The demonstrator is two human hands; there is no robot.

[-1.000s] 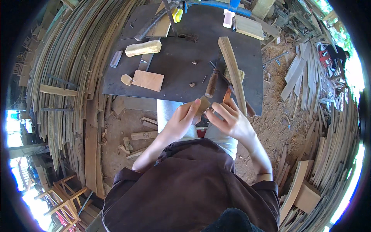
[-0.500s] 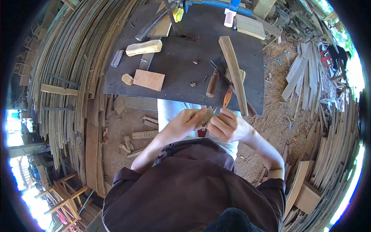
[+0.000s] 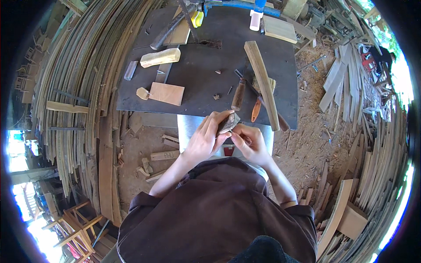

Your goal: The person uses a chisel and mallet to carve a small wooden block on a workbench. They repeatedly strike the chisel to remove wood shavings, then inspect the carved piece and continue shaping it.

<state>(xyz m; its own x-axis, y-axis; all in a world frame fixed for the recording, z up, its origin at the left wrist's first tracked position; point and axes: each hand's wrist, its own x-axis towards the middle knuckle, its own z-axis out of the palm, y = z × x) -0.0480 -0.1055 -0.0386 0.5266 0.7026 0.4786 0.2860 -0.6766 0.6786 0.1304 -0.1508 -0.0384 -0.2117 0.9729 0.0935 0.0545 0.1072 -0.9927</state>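
Close in front of my body, at the table's near edge, my left hand [image 3: 205, 139] is closed around a small grey-brown block [image 3: 229, 122], apparently wood. The fingers and thumb of my right hand [image 3: 251, 143] pinch together at the block's lower end. Whatever they grip there is too small to make out. Just beyond the block lies a chisel-like tool with a brown wooden handle [image 3: 238, 96]. Beside it is an orange-handled tool [image 3: 256, 110]. A long wooden bar [image 3: 263, 83] lies slantwise to their right, partly over other tools.
On the dark table [image 3: 197, 87] are a flat wooden piece [image 3: 167, 93], a pale rough block [image 3: 160, 57], a hammer-like handle [image 3: 167, 30] and a blue clamp bar [image 3: 232, 4]. Stacked planks [image 3: 87, 65] rise at left; more boards [image 3: 377, 175] lean at right. Offcuts [image 3: 165, 155] litter the floor.
The block has turned in my left hand and shows more of its face. My right hand has shifted slightly down and left, with its forearm drawn inward.
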